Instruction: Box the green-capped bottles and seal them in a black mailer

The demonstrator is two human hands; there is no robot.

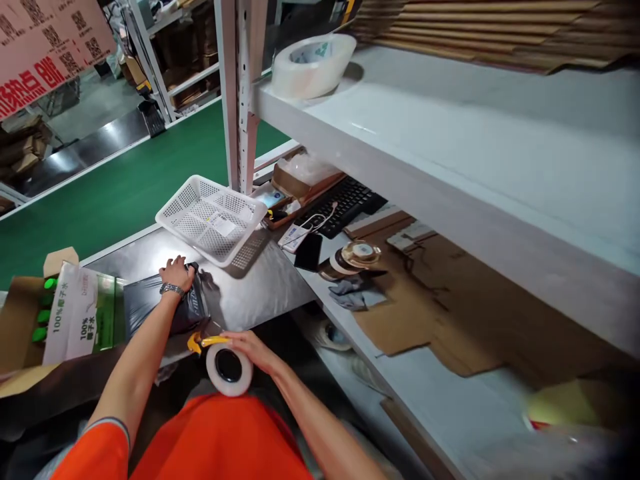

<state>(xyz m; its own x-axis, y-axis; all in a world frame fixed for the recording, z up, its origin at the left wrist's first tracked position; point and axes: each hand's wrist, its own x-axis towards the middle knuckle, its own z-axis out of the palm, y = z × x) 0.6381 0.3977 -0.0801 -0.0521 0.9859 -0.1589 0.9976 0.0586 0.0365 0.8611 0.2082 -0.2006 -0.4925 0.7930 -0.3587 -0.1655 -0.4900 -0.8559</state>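
Note:
A parcel in black plastic [145, 300] lies on the metal bench top, close to my body. My left hand [177, 275], with a watch at the wrist, grips its far right part, fingers apart over the far edge. In my right hand [253, 348] is a tape dispenser [214, 341] with a yellow frame and a big roll of clear tape. It is held in front of my orange shirt, just off the bench's near edge. My right fingers are closed at the yellow frame, partly hidden.
A white perforated basket [213, 217] stands beyond the parcel, beside a green conveyor belt [125, 193]. Left is an open carton [75, 313] of green-capped bottles. Right, under a white shelf [450, 153], sit a keyboard [345, 207], a phone [309, 252] and a lidded cup [350, 260].

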